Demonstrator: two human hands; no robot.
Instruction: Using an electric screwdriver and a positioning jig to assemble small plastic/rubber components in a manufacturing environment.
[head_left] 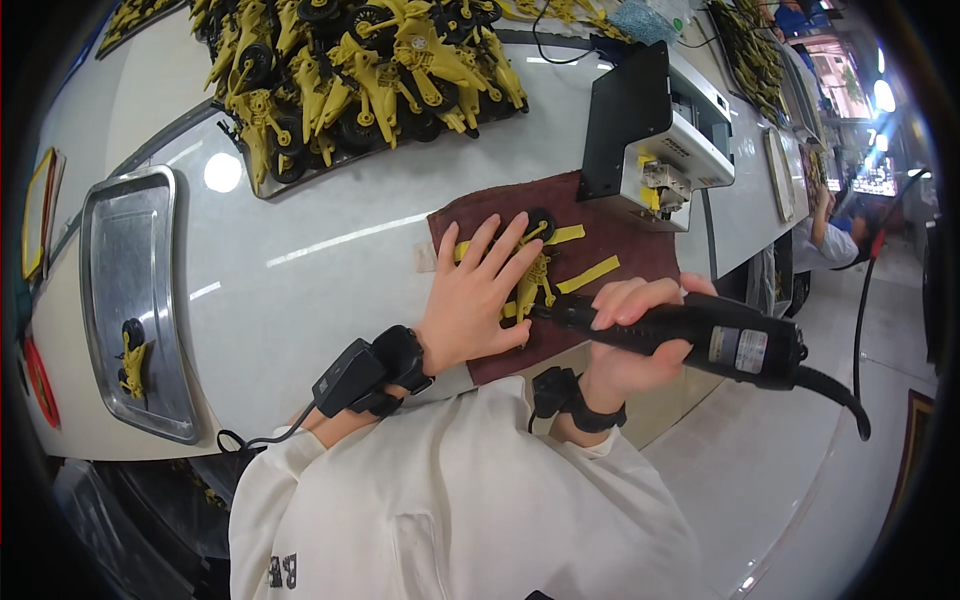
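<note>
My left hand (472,300) lies spread, fingers apart, over a yellow toy motorcycle (533,285) with black wheels, pressing it against a dark red cloth (640,255). Part of the toy is hidden under the fingers. Wrapped in my right hand (640,345) is a black electric screwdriver (740,340), held almost level, its cord trailing off to the right. The tool's front end reaches the near end of the toy; whether its tip touches a screw I cannot tell. Yellow strips (588,274) show on the cloth beside the toy.
Many yellow toy motorcycles (370,95) crowd a board at the back. Behind the cloth to the right stands a black and white screw feeder (690,150). At left, a metal tray (110,310) bears one toy motorcycle (133,365). Another person (825,240) sits far right.
</note>
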